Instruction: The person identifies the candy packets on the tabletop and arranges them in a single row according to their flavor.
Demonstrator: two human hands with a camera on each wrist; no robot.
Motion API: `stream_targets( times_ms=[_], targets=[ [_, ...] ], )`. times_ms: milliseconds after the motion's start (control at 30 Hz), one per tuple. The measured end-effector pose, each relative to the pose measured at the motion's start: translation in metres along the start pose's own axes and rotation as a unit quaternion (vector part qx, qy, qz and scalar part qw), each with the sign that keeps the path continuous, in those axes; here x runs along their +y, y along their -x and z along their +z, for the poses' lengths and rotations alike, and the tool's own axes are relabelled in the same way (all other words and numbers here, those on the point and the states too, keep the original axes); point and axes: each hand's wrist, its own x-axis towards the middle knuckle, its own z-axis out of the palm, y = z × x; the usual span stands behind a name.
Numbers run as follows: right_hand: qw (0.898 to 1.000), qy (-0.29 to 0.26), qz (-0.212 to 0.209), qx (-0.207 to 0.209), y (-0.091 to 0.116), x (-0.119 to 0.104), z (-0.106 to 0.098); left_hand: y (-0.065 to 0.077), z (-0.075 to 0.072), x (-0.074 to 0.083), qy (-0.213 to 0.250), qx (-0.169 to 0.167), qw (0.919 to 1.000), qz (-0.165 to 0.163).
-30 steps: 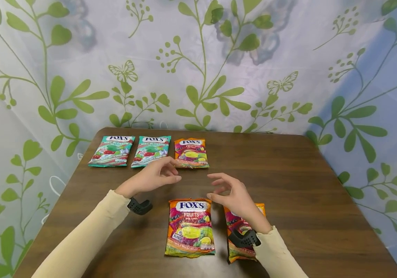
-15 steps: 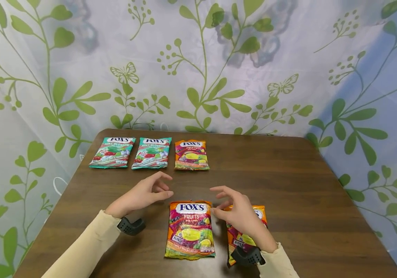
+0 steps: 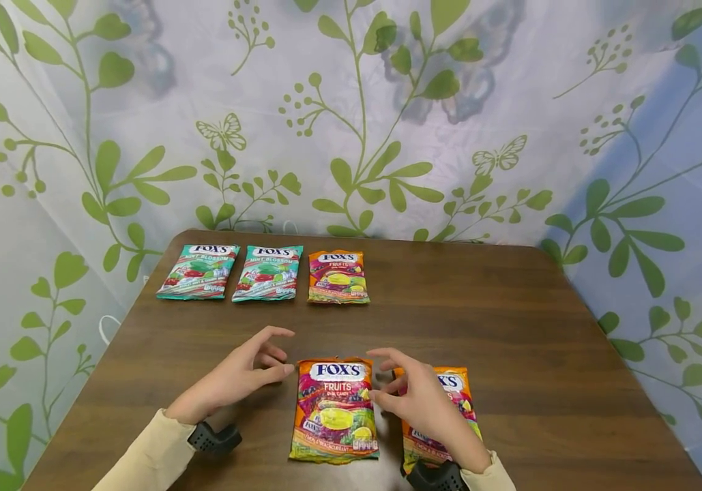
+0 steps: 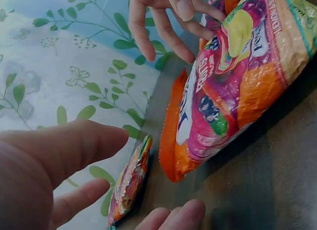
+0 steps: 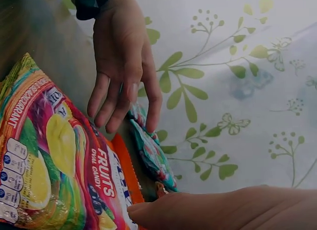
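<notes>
A Fox's Fruits candy bag (image 3: pixel 335 410), orange and purple, lies face up near the front of the table, between the two hands. My left hand (image 3: pixel 245 372) hovers off its left side, fingers relaxed and holding nothing. At its upper right edge is my right hand (image 3: pixel 418 395), fingers loosely bent, with the thumb overlapping the bag's edge in the head view. Partly hidden under the right hand and wrist lies a second Fruits bag (image 3: pixel 462 390). In the left wrist view the middle candy bag (image 4: pixel 233 86) shows close by, with the right hand's fingers (image 4: pixel 163 29) beyond it.
Along the back left of the brown table (image 3: pixel 479 307) lie two teal Mint Blossom bags, the outer one (image 3: pixel 198 273) and the inner one (image 3: pixel 267 273). Beside them is another Fruits bag (image 3: pixel 338 277). A leaf-patterned curtain (image 3: pixel 351 123) hangs behind the table.
Both hands have come back from the row of bags toward the front. The left hand has moved down and left to beside the middle bag; the right has lowered to its edge.
</notes>
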Motion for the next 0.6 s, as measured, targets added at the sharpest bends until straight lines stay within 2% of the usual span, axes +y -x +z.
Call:
stream_targets(
  times_ms=[233, 500, 600],
  targets=[
    [1.000, 0.001, -0.003, -0.012, 0.003, 0.005, 0.004, 0.008, 0.009, -0.009, 0.039, -0.020, 0.9990, 0.005],
    [1.000, -0.010, -0.003, -0.015, 0.002, 0.009, 0.008, 0.012, 0.023, -0.007, 0.058, -0.021, 0.9981, -0.002],
    [1.000, -0.010, 0.001, -0.013, 0.002, 0.010, 0.009, 0.012, 0.027, -0.007, 0.058, -0.024, 0.9980, 0.008]
  ],
)
